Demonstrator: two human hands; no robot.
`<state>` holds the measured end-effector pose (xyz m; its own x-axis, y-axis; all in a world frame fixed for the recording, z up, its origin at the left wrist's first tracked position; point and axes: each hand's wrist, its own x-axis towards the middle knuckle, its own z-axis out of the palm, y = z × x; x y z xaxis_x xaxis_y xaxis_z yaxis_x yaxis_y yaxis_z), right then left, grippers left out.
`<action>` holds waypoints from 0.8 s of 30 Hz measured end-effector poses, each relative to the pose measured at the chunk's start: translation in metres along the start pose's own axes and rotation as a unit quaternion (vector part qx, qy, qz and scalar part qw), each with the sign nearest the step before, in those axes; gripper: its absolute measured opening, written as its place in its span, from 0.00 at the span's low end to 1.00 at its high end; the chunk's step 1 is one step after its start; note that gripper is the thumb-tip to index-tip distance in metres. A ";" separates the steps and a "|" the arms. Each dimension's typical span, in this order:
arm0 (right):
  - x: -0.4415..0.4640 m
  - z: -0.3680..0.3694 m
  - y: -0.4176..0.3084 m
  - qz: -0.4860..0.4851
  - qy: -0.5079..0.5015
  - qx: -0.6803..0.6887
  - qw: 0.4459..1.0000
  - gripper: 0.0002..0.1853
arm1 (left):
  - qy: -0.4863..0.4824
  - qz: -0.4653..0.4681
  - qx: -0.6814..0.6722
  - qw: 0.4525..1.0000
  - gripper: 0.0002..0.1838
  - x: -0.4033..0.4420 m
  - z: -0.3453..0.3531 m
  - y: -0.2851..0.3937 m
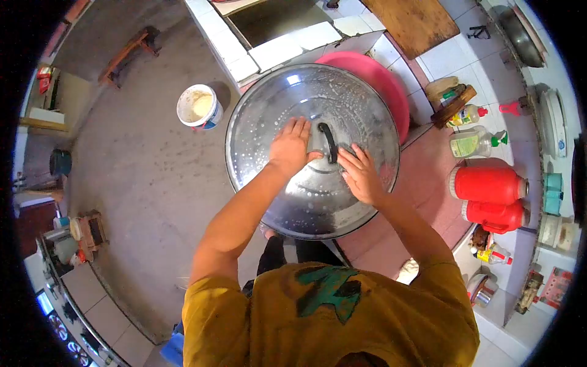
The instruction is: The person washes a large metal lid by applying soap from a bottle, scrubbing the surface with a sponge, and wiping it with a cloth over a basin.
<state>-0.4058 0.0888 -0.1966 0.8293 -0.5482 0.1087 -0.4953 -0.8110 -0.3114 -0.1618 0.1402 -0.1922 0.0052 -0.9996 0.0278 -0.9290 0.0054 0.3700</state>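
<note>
A large round metal lid [287, 211] with wet droplets and streaks fills the middle of the view, in front of my body. Its black curved handle [328, 140] stands at the centre. My left hand [292, 145] lies flat on the lid just left of the handle, fingers stretched forward. On the other side my right hand [362, 173] rests on the lid with fingers spread, the tips close to the handle. Neither hand is wrapped round the handle. Whatever lies under the lid is hidden, except a pink basin [391, 92] showing behind its far right edge.
A white bucket [199, 107] with pale contents stands on the floor at left. White-tiled counter edges [293, 44] lie ahead, with a wooden board [411, 24]. At right are red thermoses [489, 185], a pump bottle [474, 144] and a yellow bottle [468, 115]. A wooden bench [129, 56] stands far left.
</note>
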 end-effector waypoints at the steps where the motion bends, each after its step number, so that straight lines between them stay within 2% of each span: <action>1: -0.002 -0.003 0.005 0.003 -0.001 -0.014 1.000 0.22 | -0.003 0.006 0.009 1.000 0.47 -0.001 0.001 -0.001; 2: -0.003 -0.003 0.011 0.006 0.001 -0.026 1.000 0.23 | 0.000 0.012 0.010 1.000 0.47 -0.002 0.003 -0.003; 5: 0.036 0.008 0.070 0.052 0.108 -0.019 0.993 0.22 | -0.007 0.024 0.023 0.999 0.47 -0.002 0.009 -0.005; 8: 0.062 0.015 0.113 0.076 0.162 0.012 0.984 0.22 | -0.034 0.016 0.057 0.998 0.48 0.001 0.001 0.000; 11: 0.073 0.018 0.134 0.155 0.139 -0.039 0.977 0.22 | -0.070 0.014 0.086 0.994 0.49 0.015 -0.008 0.006; 14: 0.023 0.005 0.075 0.097 0.119 -0.052 0.987 0.22 | -0.113 0.002 0.092 0.989 0.52 0.023 -0.016 0.015; 15: 0.000 0.006 0.063 0.104 0.092 -0.022 0.990 0.23 | -0.120 -0.002 0.092 0.989 0.52 0.025 -0.018 0.016; 19: -0.062 -0.002 0.036 0.077 0.034 0.022 0.996 0.23 | -0.144 -0.011 0.105 0.984 0.56 0.029 -0.022 0.020; 24: 0.016 0.011 0.086 0.112 0.088 0.016 0.990 0.22 | -0.239 0.001 0.140 0.961 0.66 0.038 -0.033 0.024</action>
<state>-0.4327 0.0129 -0.2315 0.6395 -0.7435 0.1955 -0.6510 -0.6590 -0.3768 -0.1714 0.1032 -0.1514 -0.1049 -0.8985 -0.4262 -0.9924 0.0669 0.1033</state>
